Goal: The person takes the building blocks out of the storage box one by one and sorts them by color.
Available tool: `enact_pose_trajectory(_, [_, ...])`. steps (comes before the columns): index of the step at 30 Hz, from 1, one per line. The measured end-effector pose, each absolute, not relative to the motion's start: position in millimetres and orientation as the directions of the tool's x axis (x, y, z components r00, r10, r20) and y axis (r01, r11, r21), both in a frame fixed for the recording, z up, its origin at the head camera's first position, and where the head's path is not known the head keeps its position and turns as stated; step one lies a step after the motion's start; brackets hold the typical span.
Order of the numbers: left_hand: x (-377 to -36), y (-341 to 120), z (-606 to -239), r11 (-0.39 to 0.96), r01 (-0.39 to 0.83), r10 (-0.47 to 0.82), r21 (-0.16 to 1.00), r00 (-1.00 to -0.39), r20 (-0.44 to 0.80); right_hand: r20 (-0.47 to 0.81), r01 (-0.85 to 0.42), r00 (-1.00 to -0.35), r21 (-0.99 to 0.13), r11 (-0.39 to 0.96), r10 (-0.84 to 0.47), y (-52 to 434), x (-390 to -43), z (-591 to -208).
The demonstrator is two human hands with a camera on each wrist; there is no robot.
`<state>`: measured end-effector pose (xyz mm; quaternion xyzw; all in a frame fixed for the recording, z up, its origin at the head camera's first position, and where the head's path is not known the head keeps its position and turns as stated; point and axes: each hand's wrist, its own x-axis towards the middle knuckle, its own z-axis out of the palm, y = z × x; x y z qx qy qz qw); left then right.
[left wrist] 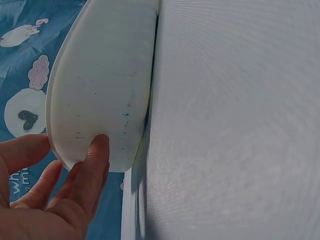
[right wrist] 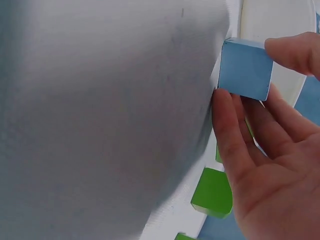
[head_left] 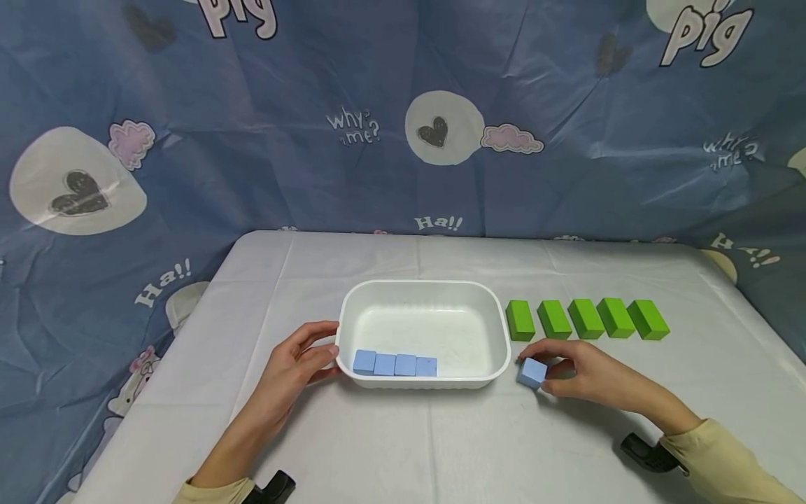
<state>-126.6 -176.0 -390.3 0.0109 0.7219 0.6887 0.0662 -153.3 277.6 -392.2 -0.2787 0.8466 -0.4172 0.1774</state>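
A blue cube (head_left: 532, 373) is pinched between the thumb and fingers of my right hand (head_left: 585, 371), just right of the white tray (head_left: 422, 383). The right wrist view shows that blue cube (right wrist: 245, 70) with one flat face toward the camera. My left hand (head_left: 296, 371) touches the tray's left end, its fingers fairly straight. Seen from the left wrist, the fingertips of the left hand (left wrist: 65, 185) rest against the outer wall of the tray (left wrist: 105, 75) and at its rim. Several blue cubes (head_left: 394, 365) stand in a row inside the tray, along its near wall.
Several green blocks (head_left: 585, 319) form a row right of the tray, behind my right hand. A white cloth covers the table (head_left: 390, 441). Behind its far edge hangs a blue printed curtain (head_left: 378, 175).
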Motion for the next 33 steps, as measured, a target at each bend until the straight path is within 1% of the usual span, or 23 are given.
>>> enact_pose_trajectory(8, [-127, -176, -390, 0.051, -0.08, 0.103, 0.995, -0.991, -0.085, -0.038, -0.359, -0.766, -0.803, 0.475, -0.642, 279, -153, -393])
enact_pose_trajectory(12, [-127, -177, -390, 0.047, -0.081, 0.105, 0.996, -0.991, -0.086, 0.01, -0.385, -0.782, -0.793, 0.471, -0.623, 280, -150, -388])
enact_pose_trajectory(16, [-127, -177, -390, 0.04, -0.082, 0.109, 0.996, -0.99, -0.086, 0.087, -0.426, -0.801, -0.777, 0.463, -0.592, 278, -148, -379])
enact_pose_trajectory(22, [-128, -177, -391, 0.036, -0.084, 0.107, 0.996, -0.99, -0.088, 0.163, -0.449, -0.824, -0.773, 0.448, -0.543, 269, -147, -365])
enact_pose_trajectory(28, [-128, -177, -391, 0.042, -0.089, 0.101, 0.995, -0.99, -0.093, 0.223, -0.476, -0.792, -0.808, 0.347, -0.569, 254, -150, -357])
enact_pose_trajectory(33, [-127, -177, -391, 0.034, -0.086, 0.107, 0.996, -0.99, -0.09, 0.198, -0.459, -0.766, -0.835, 0.305, -0.612, 240, -154, -350])
